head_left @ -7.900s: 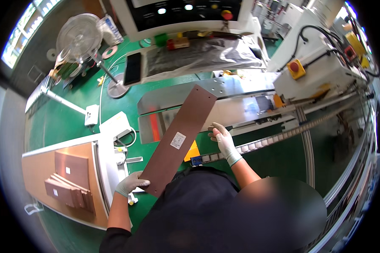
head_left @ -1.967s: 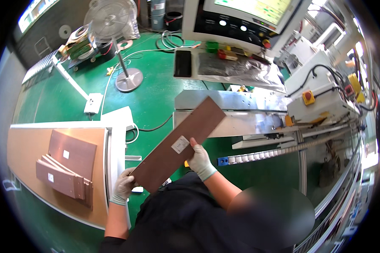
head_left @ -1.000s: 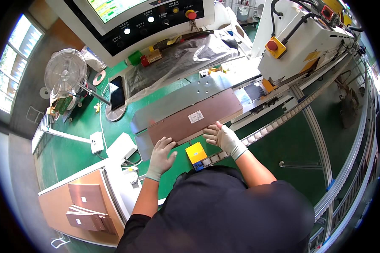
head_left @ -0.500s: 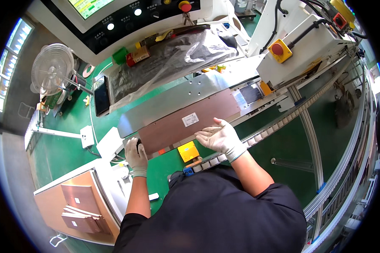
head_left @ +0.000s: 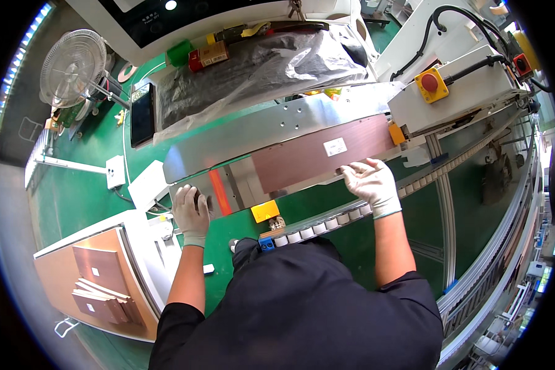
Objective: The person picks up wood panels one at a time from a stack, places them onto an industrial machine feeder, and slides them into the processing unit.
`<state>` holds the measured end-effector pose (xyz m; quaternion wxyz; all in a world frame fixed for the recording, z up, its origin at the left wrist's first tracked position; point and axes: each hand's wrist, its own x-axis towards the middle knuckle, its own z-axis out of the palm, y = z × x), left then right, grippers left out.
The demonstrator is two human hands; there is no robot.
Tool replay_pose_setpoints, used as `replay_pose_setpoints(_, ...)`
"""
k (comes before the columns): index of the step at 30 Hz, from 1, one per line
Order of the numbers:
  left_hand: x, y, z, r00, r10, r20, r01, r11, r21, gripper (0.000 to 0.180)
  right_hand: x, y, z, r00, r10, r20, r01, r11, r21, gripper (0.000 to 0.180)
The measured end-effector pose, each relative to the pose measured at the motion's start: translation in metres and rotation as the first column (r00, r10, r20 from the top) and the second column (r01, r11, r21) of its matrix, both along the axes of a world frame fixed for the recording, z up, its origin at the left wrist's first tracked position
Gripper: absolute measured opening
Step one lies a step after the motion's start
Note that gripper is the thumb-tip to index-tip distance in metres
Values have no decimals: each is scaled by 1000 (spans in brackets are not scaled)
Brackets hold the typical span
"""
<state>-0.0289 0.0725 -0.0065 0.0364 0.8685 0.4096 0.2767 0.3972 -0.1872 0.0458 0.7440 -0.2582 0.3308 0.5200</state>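
A long brown board [head_left: 290, 161] with a white label [head_left: 335, 146] lies on the metal bed of a machine. Its right end reaches an orange-yellow block [head_left: 396, 134]. My gloved right hand [head_left: 373, 186] is at the board's near edge, palm turned up and fingers loosely spread; whether the fingertips touch the edge is unclear. At the left end of the metal bed, my gloved left hand [head_left: 192, 216] has its fingers curled around a dark shape that I cannot make out. An orange-red strip [head_left: 218, 192] crosses the bed between that hand and the board.
A roller track [head_left: 317, 229] curves along the near side, with a yellow box [head_left: 265, 211] by its left end. A red stop button [head_left: 430, 82] sits on the right-hand housing. Brown panels [head_left: 102, 271] lie on a cart at lower left. A fan [head_left: 73, 68] stands far left.
The brown board has slid right along the bed, uncovering the metal and the orange-red strip at left. My right hand has moved right with it; my left hand stays at the bed's left end.
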Motion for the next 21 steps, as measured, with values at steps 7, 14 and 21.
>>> replay_pose_setpoints(7,1,1,1,1000,0,17,0,1000,14,27,47,-14,7,942,-178,284,233,956,-177,72)
replay_pose_setpoints(14,-1,2,2,1000,6,-13,-6,1000,-15,28,-65,20,-1,924,-49,380,135,970,-204,45)
replay_pose_setpoints(21,1,0,3,1000,2,-22,-2,1000,-16,29,-5,10,5,896,-153,417,233,961,-146,63)
